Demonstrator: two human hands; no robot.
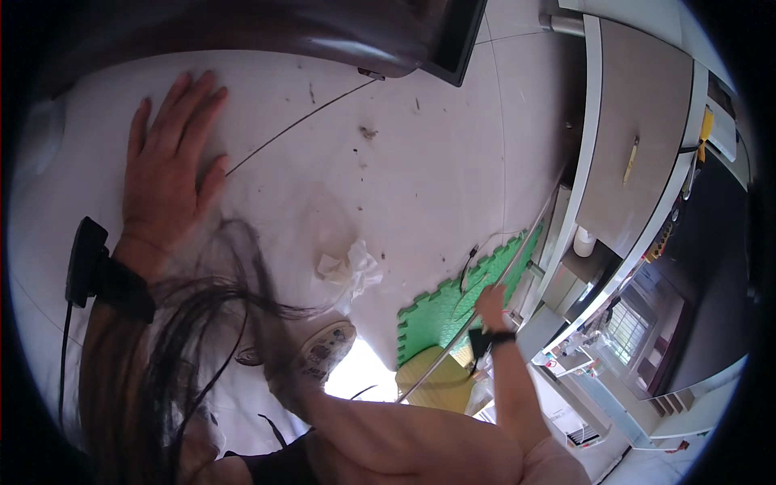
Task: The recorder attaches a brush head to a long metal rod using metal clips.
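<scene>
My left hand (166, 170) lies flat on the pale tiled floor (440, 182), fingers spread, holding nothing. A black strap with a small box (87, 263) is on that wrist. Over on the right, my right hand (490, 307) is closed around a long thin metal rod (524, 242). The rod slants from low in the middle up to the right, where its far end reaches the dark gap beneath the drawer cabinet (630, 121). I cannot make out its tip. Crumpled white tissue (360, 271) and a tuft of dust (369, 132) lie between my hands.
A dark brown leather sofa (242, 28) overhangs the far side. Green interlocking foam mat (432, 311) and a yellow round-edged surface (436, 380) lie beneath the rod. My shoe (330, 347) is near the tissue. Loose hair hangs across the lower left. A large dark screen (711, 275) stands at right.
</scene>
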